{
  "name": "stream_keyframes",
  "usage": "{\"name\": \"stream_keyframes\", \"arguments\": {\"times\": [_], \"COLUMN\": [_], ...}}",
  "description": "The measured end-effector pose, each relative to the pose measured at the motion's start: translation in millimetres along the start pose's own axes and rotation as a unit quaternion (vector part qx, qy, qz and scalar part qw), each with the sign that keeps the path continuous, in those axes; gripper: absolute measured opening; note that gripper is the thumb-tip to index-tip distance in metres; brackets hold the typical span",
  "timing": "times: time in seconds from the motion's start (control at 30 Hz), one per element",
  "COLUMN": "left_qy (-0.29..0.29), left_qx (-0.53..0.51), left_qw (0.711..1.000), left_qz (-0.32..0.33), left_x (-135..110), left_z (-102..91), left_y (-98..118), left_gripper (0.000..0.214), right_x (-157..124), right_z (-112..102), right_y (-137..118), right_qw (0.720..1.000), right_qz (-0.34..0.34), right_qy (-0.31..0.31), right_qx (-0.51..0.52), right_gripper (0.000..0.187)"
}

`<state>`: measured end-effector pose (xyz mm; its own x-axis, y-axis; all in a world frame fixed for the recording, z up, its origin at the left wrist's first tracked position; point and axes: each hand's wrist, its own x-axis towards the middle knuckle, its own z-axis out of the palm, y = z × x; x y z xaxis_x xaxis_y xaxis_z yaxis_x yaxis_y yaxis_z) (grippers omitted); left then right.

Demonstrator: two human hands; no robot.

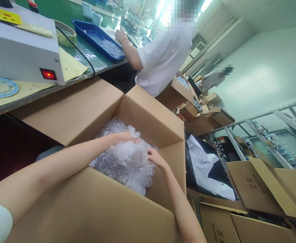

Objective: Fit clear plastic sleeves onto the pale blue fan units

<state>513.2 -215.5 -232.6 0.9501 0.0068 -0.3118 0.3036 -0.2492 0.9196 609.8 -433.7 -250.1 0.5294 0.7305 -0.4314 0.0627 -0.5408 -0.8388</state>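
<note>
I view the scene from the wearer's head, looking down into a deep, open cardboard box (148, 114) whose flaps stand spread. Inside it lies a crumpled heap of cloudy, see-through plastic film (131, 153), resting on a pile of clear rounded plastic pieces (104, 163). What matters most to me is that the film sits between my two hands and touches both: my left hand (126, 136) is at its upper left edge, my right hand (156, 158) at its right edge, so neither is clearly nearer. The bunched film has no firm long axis, though it spreads roughly from one hand across to the other. My right thumb and fingers appear to pinch its edge; my left fingers are partly covered by it, so I cannot tell how firmly they grasp. Up on the workbench (84, 55), a shallow blue tray (87, 30) holds many small grey pieces at its far end, beside a co-worker in a white shirt (165, 54). Behind that person, another carton (180, 92) is filled with bluish pieces, too small for me to identify.
</note>
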Motion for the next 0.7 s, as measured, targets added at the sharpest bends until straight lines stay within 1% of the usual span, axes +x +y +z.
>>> {"name": "stream_keyframes", "arguments": {"times": [0.07,0.13,0.2,0.27,0.3,0.37,0.47,0.53,0.6,0.63,0.7], "left_qy": [0.009,0.007,-0.011,-0.03,-0.035,-0.038,-0.038,-0.025,-0.002,0.013,0.042], "left_qx": [0.043,0.074,0.085,0.084,0.081,0.073,0.062,0.066,0.083,0.094,0.111], "left_qw": [0.999,0.997,0.996,0.995,0.995,0.994,0.993,0.993,0.993,0.992,0.99], "left_qz": [-0.002,0.006,0.023,0.045,0.055,0.072,0.088,0.09,0.086,0.084,0.078], "left_x": [4.8,7.9,7.5,4.0,1.6,-3.2,-6.9,-6.0,-2.8,-0.9,2.6], "left_z": [0.1,-0.2,-0.3,1.6,3.9,11.3,26.5,33.9,35.3,33.6,27.3], "left_y": [0.7,2.0,4.3,7.3,9.0,11.5,12.3,11.1,9.9,9.7,10.1], "left_gripper": [0.02,0.018,0.016,0.013,0.012,0.015,0.022,0.023,0.018,0.016,0.012], "right_x": [-2.0,-5.0,-8.4,-10.8,-11.2,-9.9,-0.8,10.3,23.4,29.9,41.1], "right_z": [-14.1,-31.1,-46.3,-53.7,-53.0,-41.7,-10.0,5.4,5.8,0.1,-18.5], "right_y": [2.3,4.9,5.5,3.0,0.9,-3.9,-9.0,-9.4,-6.2,-3.0,6.6], "right_qw": [0.999,0.995,0.987,0.981,0.979,0.978,0.986,0.992,0.996,0.996,0.988], "right_qz": [-0.005,-0.011,-0.021,-0.034,-0.041,-0.052,-0.058,-0.049,-0.028,-0.014,0.014], "right_qy": [0.044,0.098,0.144,0.173,0.179,0.174,0.125,0.09,0.078,0.086,0.123], "right_qx": [0.014,0.035,0.062,0.085,0.094,0.103,0.094,0.067,0.019,-0.014,-0.097], "right_gripper": [0.016,0.015,0.017,0.02,0.022,0.024,0.025,0.028,0.029,0.029,0.029]}}
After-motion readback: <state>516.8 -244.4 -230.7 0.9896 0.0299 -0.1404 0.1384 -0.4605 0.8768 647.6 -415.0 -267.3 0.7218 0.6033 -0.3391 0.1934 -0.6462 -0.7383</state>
